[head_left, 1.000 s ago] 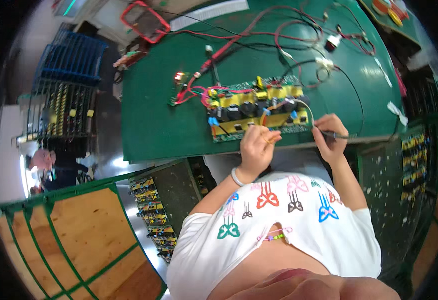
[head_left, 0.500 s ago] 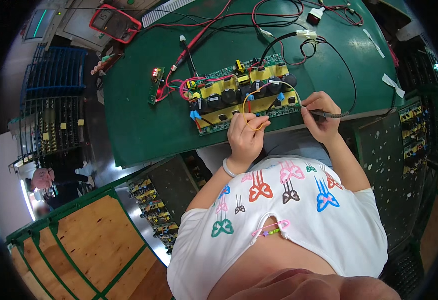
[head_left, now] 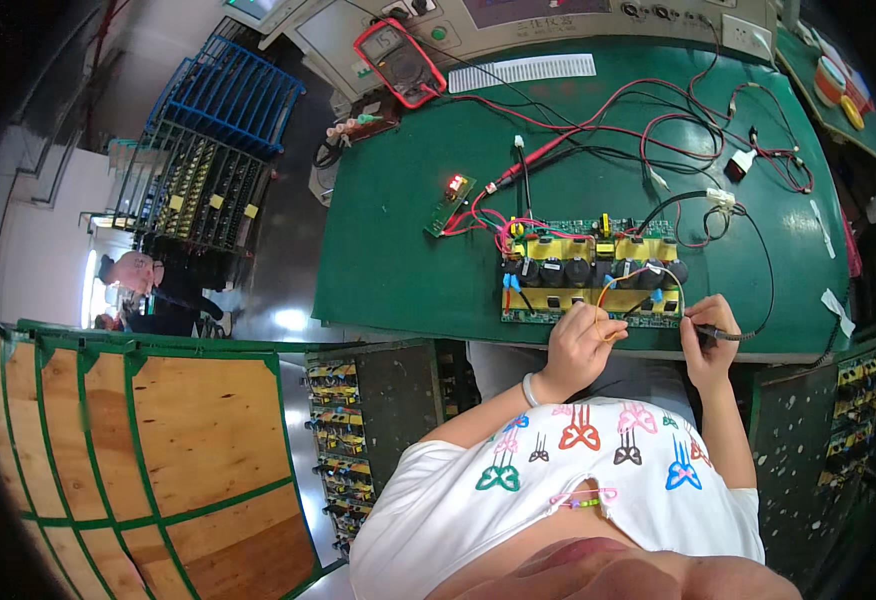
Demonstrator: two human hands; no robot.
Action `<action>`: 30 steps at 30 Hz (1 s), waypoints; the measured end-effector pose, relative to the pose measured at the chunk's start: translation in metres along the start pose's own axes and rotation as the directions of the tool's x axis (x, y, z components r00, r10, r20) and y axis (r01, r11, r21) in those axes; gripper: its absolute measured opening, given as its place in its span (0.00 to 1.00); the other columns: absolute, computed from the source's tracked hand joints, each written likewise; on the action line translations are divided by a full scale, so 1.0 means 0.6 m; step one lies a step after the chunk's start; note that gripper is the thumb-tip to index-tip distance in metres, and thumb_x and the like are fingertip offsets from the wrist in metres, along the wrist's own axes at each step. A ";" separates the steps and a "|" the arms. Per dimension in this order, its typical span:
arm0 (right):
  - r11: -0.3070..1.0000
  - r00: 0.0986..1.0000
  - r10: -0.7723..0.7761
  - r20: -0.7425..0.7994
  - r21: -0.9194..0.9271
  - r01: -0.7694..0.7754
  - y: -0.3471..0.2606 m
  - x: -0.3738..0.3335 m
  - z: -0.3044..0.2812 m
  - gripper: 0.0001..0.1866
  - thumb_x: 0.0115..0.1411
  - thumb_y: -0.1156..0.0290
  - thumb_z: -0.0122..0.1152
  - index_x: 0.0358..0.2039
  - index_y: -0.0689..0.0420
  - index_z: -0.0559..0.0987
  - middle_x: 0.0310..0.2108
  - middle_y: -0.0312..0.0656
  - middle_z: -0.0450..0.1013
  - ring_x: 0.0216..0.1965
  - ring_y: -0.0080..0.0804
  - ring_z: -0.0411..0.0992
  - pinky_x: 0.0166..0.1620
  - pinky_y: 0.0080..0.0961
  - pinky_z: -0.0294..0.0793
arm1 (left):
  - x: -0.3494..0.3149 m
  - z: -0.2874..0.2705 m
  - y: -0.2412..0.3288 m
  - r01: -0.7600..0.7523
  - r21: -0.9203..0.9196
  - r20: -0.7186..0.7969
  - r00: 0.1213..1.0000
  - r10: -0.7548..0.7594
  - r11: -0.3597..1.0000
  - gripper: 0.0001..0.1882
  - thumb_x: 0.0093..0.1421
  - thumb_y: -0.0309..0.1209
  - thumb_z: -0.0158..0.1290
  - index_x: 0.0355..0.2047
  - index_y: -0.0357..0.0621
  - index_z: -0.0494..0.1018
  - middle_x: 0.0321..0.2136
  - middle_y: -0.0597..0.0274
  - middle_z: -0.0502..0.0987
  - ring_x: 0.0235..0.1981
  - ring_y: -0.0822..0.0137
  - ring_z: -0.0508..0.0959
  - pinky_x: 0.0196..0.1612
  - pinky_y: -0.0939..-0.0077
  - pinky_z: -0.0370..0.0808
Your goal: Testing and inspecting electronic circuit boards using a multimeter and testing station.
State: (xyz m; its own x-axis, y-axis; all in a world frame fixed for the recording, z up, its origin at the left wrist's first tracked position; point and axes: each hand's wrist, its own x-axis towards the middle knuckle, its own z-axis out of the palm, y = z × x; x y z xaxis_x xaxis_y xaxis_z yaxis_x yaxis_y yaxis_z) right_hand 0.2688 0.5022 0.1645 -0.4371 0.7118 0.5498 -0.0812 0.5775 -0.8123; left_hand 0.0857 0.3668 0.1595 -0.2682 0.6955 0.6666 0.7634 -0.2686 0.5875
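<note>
A long green circuit board (head_left: pixel 618 299) with yellow strips and black round capacitors lies near the table's front edge. At its lower edge, my left hand (head_left: pixel 580 348) is closed, thumb and fingers pinching a thin orange-yellow wire (head_left: pixel 603 291). The wire loops up over the board and arcs toward the right hand. My right hand (head_left: pixel 710 335) is closed around a black test probe (head_left: pixel 723 334) by the board's lower right corner. Whether its tip touches the board is hidden by the fingers. A small board with a lit red display (head_left: pixel 450 205) is joined to the large one by pink-red wires.
A red multimeter (head_left: pixel 398 62) stands at the far left of the green table (head_left: pixel 398 220). A red probe (head_left: pixel 520 170) and tangled leads cross its back half. A white plug (head_left: pixel 741 163) lies right. Racks of boards (head_left: pixel 203 195) and another person (head_left: pixel 148 285) are at the left.
The view has turned, so the table and hands now appear farther right and lower. Both hands keep nearly the same grips at the board's lower edge.
</note>
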 end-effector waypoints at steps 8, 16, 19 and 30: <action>0.934 0.968 0.252 0.014 0.258 -0.247 -0.013 0.030 -0.015 0.05 0.60 0.84 0.59 0.32 0.61 0.71 0.32 0.38 0.71 0.31 0.22 0.68 0.33 0.20 0.66 | 0.002 -0.003 0.003 -0.003 0.007 0.004 1.000 0.003 1.000 0.15 0.48 0.20 0.68 0.37 0.43 0.79 0.28 0.57 0.73 0.28 0.55 0.73 0.29 0.63 0.69; 0.849 0.942 0.293 0.165 0.408 -0.336 0.033 0.187 -0.022 0.09 0.61 0.78 0.60 0.37 0.56 0.68 0.34 0.33 0.67 0.32 0.17 0.64 0.35 0.16 0.63 | 0.001 -0.002 0.005 0.034 0.026 0.038 0.999 -0.035 0.999 0.11 0.49 0.20 0.68 0.34 0.41 0.80 0.27 0.59 0.74 0.28 0.57 0.73 0.29 0.65 0.68; 0.844 0.940 0.241 0.243 0.426 -0.327 0.060 0.208 -0.009 0.10 0.59 0.78 0.60 0.35 0.55 0.67 0.33 0.33 0.67 0.32 0.17 0.65 0.34 0.15 0.64 | 0.002 -0.004 0.005 0.027 0.034 0.051 0.998 -0.029 0.999 0.12 0.49 0.21 0.68 0.35 0.40 0.81 0.27 0.59 0.72 0.28 0.57 0.72 0.29 0.65 0.69; 0.930 0.935 0.289 0.208 0.172 -0.325 0.100 0.199 -0.004 0.08 0.59 0.75 0.63 0.34 0.58 0.70 0.26 0.28 0.70 0.27 0.11 0.67 0.31 0.14 0.65 | 0.006 -0.005 0.003 -0.017 0.070 0.078 0.997 0.012 0.997 0.13 0.47 0.21 0.69 0.34 0.39 0.82 0.27 0.60 0.72 0.27 0.58 0.72 0.28 0.66 0.69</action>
State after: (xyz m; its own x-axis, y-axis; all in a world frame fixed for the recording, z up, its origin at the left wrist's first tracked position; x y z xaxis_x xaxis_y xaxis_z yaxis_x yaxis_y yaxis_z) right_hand 0.2140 0.6227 0.1814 -0.6179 0.7490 0.2391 -0.0878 0.2365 -0.9677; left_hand 0.0845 0.3669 0.1640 -0.2127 0.7421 0.6357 0.8069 -0.2335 0.5426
